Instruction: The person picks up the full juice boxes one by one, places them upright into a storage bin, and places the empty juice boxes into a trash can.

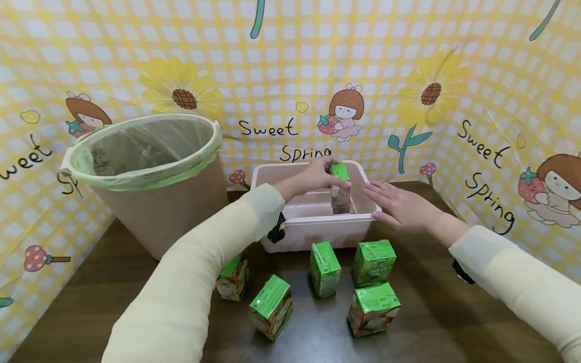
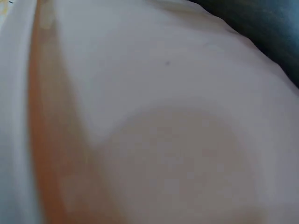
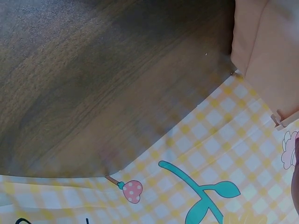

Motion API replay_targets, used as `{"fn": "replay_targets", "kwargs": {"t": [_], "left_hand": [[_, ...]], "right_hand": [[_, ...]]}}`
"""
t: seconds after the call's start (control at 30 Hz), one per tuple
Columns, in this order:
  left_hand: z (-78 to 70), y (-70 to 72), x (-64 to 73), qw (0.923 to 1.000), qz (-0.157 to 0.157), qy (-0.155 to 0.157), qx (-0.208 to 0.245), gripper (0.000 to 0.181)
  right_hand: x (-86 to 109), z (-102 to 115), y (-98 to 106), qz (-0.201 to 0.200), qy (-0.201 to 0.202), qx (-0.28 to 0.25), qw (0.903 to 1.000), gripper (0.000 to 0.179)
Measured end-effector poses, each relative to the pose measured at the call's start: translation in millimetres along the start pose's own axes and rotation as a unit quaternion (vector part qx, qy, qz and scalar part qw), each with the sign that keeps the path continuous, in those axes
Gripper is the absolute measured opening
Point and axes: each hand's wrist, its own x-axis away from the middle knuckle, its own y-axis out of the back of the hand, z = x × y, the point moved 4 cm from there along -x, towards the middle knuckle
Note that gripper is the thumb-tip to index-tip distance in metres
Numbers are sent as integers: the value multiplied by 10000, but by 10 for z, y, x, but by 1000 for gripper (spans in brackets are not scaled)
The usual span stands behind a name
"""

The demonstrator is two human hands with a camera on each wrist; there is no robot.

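Note:
My left hand (image 1: 314,174) reaches into a pale pink bin (image 1: 313,233) and grips a small green-topped carton (image 1: 340,194), which stands upright inside near the bin's right side. My right hand (image 1: 406,207) lies at the bin's right rim, fingers extended and touching it. In the left wrist view a pale, blurred surface fills most of the frame, and the carton cannot be made out. At the upper right of the right wrist view shows the bin's outer wall (image 3: 271,56); only a sliver of the right hand appears there.
Several similar cartons stand on the dark wooden table before the bin, among them one carton (image 1: 325,269) in the middle and another (image 1: 374,310) nearer me. A tall trash can (image 1: 172,222) with a green-edged liner stands left. A checked cloth (image 1: 281,60) hangs behind.

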Motion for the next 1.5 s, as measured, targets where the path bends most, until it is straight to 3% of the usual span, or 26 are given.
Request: {"fn": "replay_targets", "kwargs": {"t": [0.63,0.77,1.0,1.2,1.5], "left_hand": [[89,-201,-67,9947,971,-131,-302,31],[103,-242,-52,9938,1010,-166,-426,29],[113,-284,-50,9953,785,-28,-568,39],[147,-345,-37,9943,920,10,-535,34],[198,-388,-73,9919,899,190,-881,52]], "right_hand": [[2,9,-17,-22,54,-44,10000,61],[-4,13,-13,37,-4,-43,10000,61],[4,20,16,60,-64,-67,9999,60],[1,22,7,50,-72,-121,9999,60],[18,13,8,100,-150,-97,9998,60]]}}
